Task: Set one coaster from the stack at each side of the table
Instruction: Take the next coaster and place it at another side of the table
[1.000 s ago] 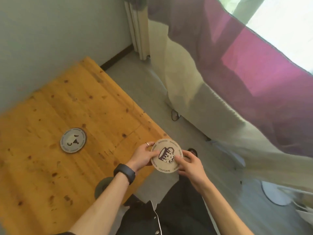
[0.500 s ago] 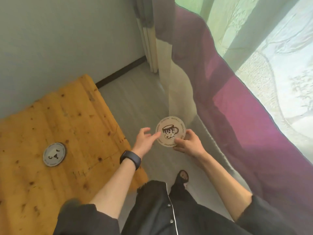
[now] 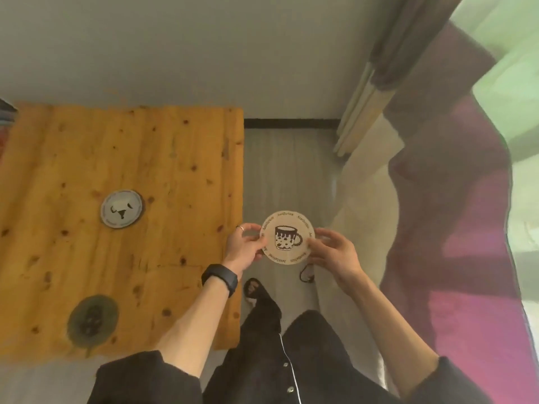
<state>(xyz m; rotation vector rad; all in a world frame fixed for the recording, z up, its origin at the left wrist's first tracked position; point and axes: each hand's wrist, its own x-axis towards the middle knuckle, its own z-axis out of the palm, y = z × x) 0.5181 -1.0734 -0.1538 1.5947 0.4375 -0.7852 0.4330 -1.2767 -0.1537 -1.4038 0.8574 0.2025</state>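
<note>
**Coaster held in both hands beside the bench**

Nearest the camera are the person's dark sleeves and dark trousers (image 3: 291,360), with one sandalled foot (image 3: 255,290) on the grey floor (image 3: 285,170).

Above the floor, just off the bench's right edge, both hands hold one round coaster (image 3: 287,238). The left hand (image 3: 243,247), with a black watch (image 3: 220,279) on its wrist and a ring on one finger, pinches the coaster's left rim. The right hand (image 3: 335,252) grips the right rim, fingers curled around the edge. The coaster's printed face is turned up toward the camera. Being round, it has no long axis; its mug picture stands upright in the view, handle to the right, with lettering running around the rim. Whether more coasters lie under it cannot be told.

On the wooden bench (image 3: 175,158), a dark coaster (image 3: 92,319) lies flat near the near edge, its print blurred. Farther in, a pale grey coaster (image 3: 122,209) lies flat, well apart from the dark one and from the hands.

Beyond the bench stands a plain wall (image 3: 204,48) with a black skirting strip. To the right hang a cream and purple curtain (image 3: 437,176) and a bright window.
</note>
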